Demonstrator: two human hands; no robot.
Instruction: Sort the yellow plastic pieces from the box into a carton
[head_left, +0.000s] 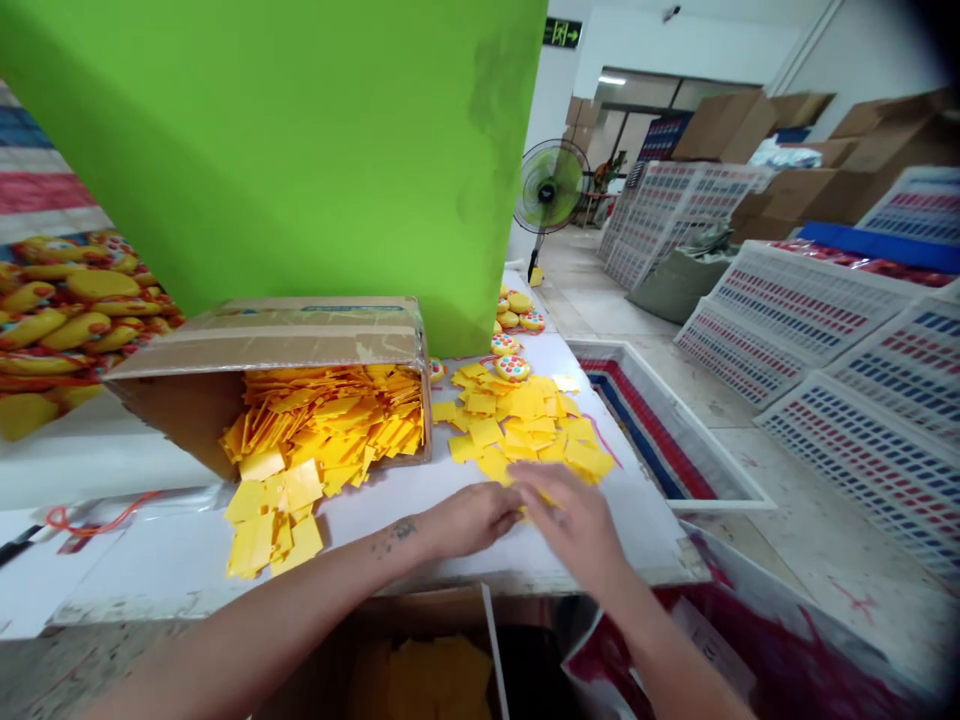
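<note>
The largest thing before us is the green panel (300, 150), which stands behind the work and hides what is beyond it. In front of it we have the white table (652, 530), and on this the cardboard carton (300, 340) lies on its side, its opening toward us. The yellow heap (337, 415) fills much of the carton, and a smaller yellow pile (274, 505) lies on the table before the opening. The carton's right wall stands between the heap and the loose yellow pieces (525, 405), which are spread just beyond our two hands.

Our right hand (574, 520) is at the near edge of these pieces and covers a part of them – it is blurred, so we cannot tell whether it grasps something. Our left hand (469, 520) is just beside it, with bent fingers and fingertips close to those of the right; whether they pinch a piece, we cannot tell.

Behind the loose pieces we notice the round yellow items (512, 367) with coloured dots, and at their right side – the thinnest thing here – the pink string (602, 440)
</note>
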